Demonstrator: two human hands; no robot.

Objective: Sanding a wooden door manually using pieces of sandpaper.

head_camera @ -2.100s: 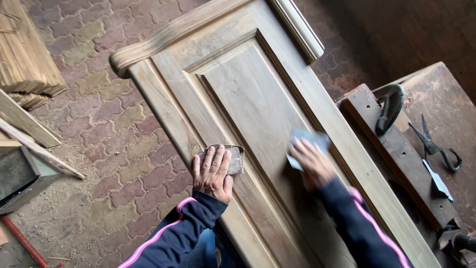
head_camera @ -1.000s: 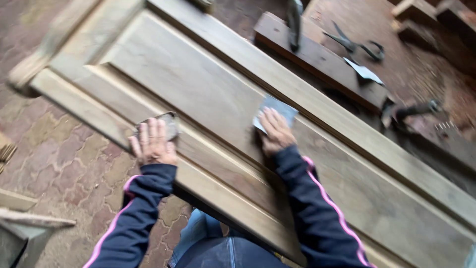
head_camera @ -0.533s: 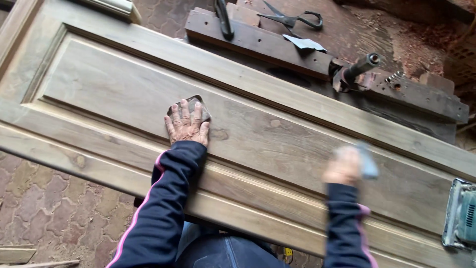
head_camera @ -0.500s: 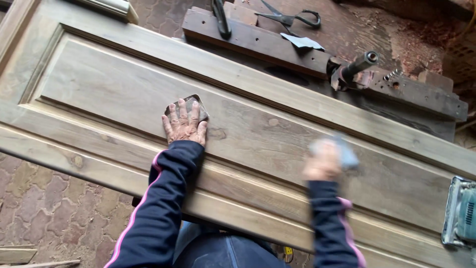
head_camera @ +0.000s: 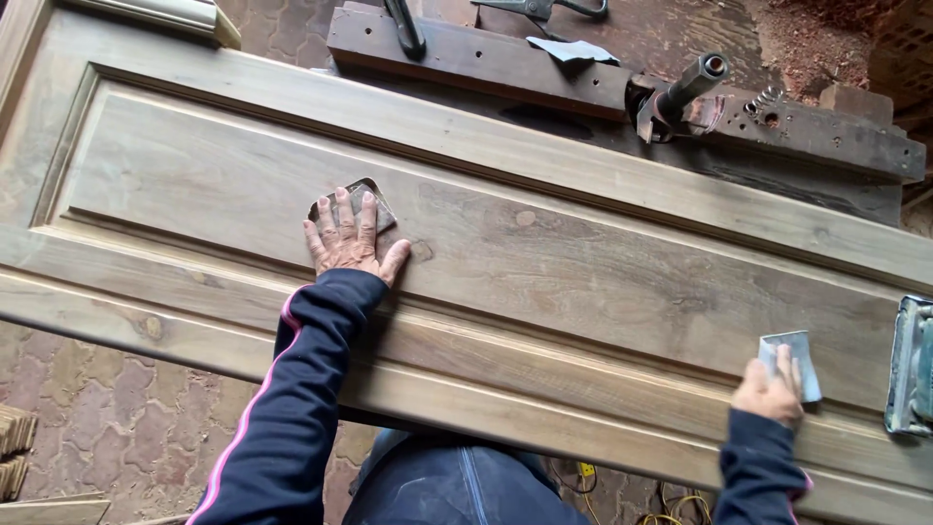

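A long wooden door panel (head_camera: 544, 262) with a raised centre field lies flat across the view. My left hand (head_camera: 345, 238) rests flat on it with fingers spread, pressing a brown piece of sandpaper (head_camera: 374, 206) against the raised field. Far to the right, my right hand (head_camera: 773, 394) presses a pale grey sheet of sandpaper (head_camera: 799, 362) onto the panel near its lower right moulding. Both arms wear dark sleeves with a pink stripe.
An electric sander (head_camera: 914, 365) sits on the panel at the right edge. Behind the panel, a dark wooden beam (head_camera: 486, 58) carries a vice screw (head_camera: 685, 87), scissors (head_camera: 539, 8) and a paper scrap (head_camera: 573, 49). Brick paving (head_camera: 117, 389) lies below left.
The view swung from the panel's top end to its long side. My right hand slid its sandpaper rightward and down along the panel. My left hand moved with its sandpaper onto the raised field.
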